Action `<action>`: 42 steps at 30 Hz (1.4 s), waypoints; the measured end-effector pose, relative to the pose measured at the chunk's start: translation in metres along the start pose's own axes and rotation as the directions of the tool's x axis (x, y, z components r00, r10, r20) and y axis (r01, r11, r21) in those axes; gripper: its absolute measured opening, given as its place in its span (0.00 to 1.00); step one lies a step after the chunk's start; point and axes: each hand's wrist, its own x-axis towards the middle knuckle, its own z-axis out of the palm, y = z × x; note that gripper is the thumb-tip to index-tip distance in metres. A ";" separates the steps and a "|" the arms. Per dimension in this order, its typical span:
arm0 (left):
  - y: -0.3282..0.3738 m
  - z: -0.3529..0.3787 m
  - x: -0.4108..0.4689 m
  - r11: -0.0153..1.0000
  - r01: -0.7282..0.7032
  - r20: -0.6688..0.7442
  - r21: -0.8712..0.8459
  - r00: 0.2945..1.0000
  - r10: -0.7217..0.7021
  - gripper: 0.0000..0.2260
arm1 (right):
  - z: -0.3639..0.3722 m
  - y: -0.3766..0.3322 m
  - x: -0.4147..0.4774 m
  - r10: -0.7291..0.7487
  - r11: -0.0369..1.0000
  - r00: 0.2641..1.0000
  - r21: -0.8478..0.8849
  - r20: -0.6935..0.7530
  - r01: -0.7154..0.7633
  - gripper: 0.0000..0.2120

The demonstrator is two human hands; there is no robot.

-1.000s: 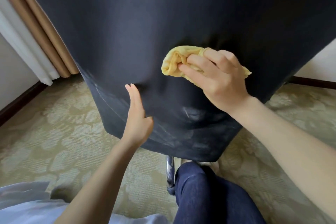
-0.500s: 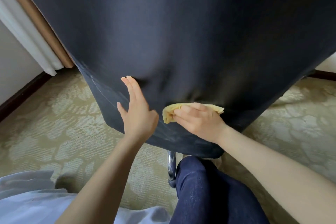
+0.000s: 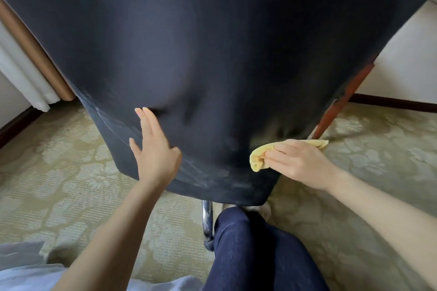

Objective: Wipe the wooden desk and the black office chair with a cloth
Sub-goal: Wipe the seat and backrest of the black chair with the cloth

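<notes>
Filling most of the view from above is the curved back of a black office chair [image 3: 212, 54], its lower edge pale with dusty streaks. The left hand [image 3: 156, 151] lies flat against the chair's lower left side, fingers straight and together, thumb spread. The right hand [image 3: 300, 163] grips a folded yellow cloth [image 3: 259, 157], fingers curled round it, and holds it at the chair's lower right edge. Below the chair, a chrome chair leg [image 3: 207, 224] stands beside the person's knee in dark blue trousers [image 3: 255, 250]. A patterned green carpet [image 3: 71, 184] covers the floor. Curtains [image 3: 30, 73] hang at the left, and a reddish wooden leg [image 3: 343, 104] slants at the right.
</notes>
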 end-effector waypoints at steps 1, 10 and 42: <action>0.001 0.003 -0.004 0.999 -0.015 -0.016 0.030 1.000 0.016 0.41 | -0.010 0.009 0.000 0.016 1.000 0.999 -0.011 -0.038 -0.016 0.11; 0.016 0.047 -0.040 0.982 -0.132 0.078 -0.132 0.987 0.143 0.44 | -0.062 0.044 0.058 0.190 0.959 0.872 -0.106 -0.451 -0.263 0.06; 0.037 0.084 -0.045 0.995 -0.032 0.018 -0.091 0.999 0.034 0.47 | 0.008 0.029 -0.020 -0.002 1.000 0.987 0.024 -0.158 0.006 0.09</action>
